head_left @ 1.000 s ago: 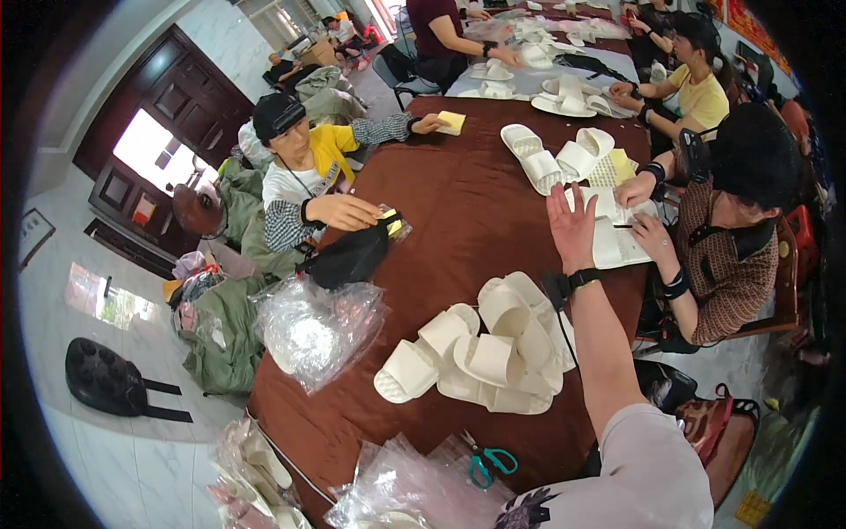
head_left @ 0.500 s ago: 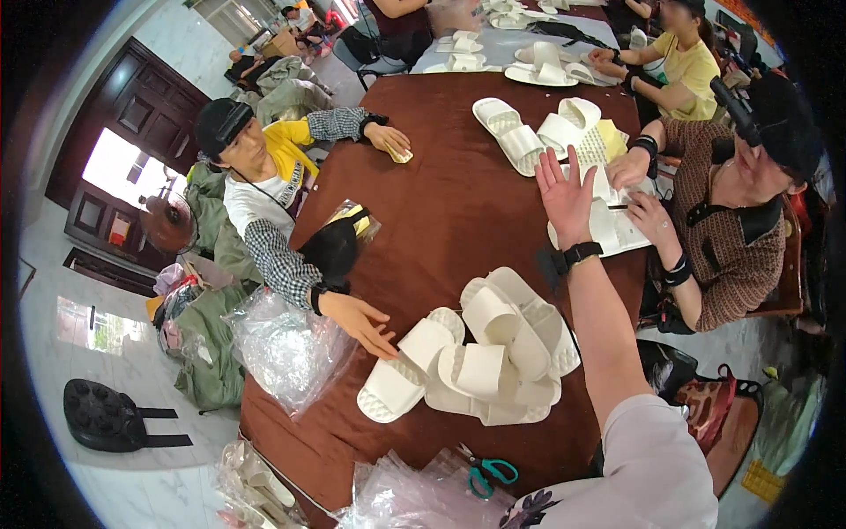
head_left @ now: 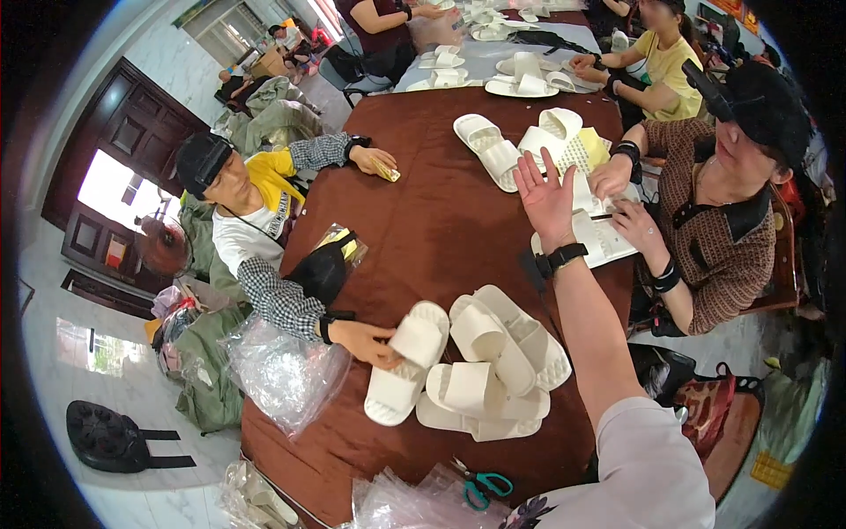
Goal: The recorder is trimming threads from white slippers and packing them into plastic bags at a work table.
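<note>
My right hand (head_left: 545, 196) is stretched out over the brown table (head_left: 432, 220), fingers spread and holding nothing, with a black watch on the wrist. It hovers beside a white sheet of paper (head_left: 599, 238) that a person on the right is writing on. Below my forearm lies a pile of white slippers (head_left: 498, 366). A person on the left, in a checked sleeve, has a hand (head_left: 366, 342) on one slipper (head_left: 407, 360) of that pile. My left hand is out of view.
More white slippers (head_left: 493, 152) lie further up the table. Teal-handled scissors (head_left: 483, 487) and clear plastic bags (head_left: 282, 375) sit at the near edge, and a black bag (head_left: 322, 269) at the left edge. Other people sit around a second table (head_left: 458, 70) beyond.
The person on the left reached an arm across to the slipper pile and took hold of one slipper. My right hand stayed raised and open.
</note>
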A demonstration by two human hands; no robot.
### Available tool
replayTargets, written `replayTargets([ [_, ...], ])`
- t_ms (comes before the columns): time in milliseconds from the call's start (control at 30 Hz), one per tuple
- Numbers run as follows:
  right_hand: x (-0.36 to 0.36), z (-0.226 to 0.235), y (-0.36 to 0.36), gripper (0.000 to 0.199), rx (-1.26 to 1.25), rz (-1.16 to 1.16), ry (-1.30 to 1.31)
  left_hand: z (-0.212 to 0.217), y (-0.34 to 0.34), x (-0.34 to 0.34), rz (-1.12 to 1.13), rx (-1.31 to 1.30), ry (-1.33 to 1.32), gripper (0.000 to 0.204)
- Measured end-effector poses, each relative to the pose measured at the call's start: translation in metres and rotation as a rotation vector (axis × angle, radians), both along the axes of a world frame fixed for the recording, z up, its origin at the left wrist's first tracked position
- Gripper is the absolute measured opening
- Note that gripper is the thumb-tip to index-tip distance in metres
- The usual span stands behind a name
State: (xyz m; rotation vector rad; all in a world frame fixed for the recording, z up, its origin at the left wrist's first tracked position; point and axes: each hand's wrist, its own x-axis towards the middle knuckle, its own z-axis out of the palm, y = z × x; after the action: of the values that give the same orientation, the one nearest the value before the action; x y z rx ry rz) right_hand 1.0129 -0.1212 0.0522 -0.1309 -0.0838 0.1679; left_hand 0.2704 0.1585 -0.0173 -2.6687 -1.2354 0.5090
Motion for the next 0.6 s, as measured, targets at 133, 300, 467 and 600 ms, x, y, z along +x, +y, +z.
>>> replayTargets([
  [133,0.003,-0.003,0.003,0.065,0.003,-0.036,0.064,-0.004,0.008,0.011,0.002,-0.018,-0.041,0.086],
  [300,0.003,-0.007,0.008,0.06,0.006,-0.033,0.071,-0.005,0.01,0.011,0.023,-0.045,-0.073,0.084],
  [467,0.006,-0.007,0.004,0.053,-0.013,-0.059,0.058,-0.002,0.014,0.005,0.041,-0.073,-0.093,0.081],
  [600,0.0,-0.006,0.009,0.039,-0.227,-0.186,0.094,0.003,0.022,0.0,0.054,-0.09,-0.103,0.079],
])
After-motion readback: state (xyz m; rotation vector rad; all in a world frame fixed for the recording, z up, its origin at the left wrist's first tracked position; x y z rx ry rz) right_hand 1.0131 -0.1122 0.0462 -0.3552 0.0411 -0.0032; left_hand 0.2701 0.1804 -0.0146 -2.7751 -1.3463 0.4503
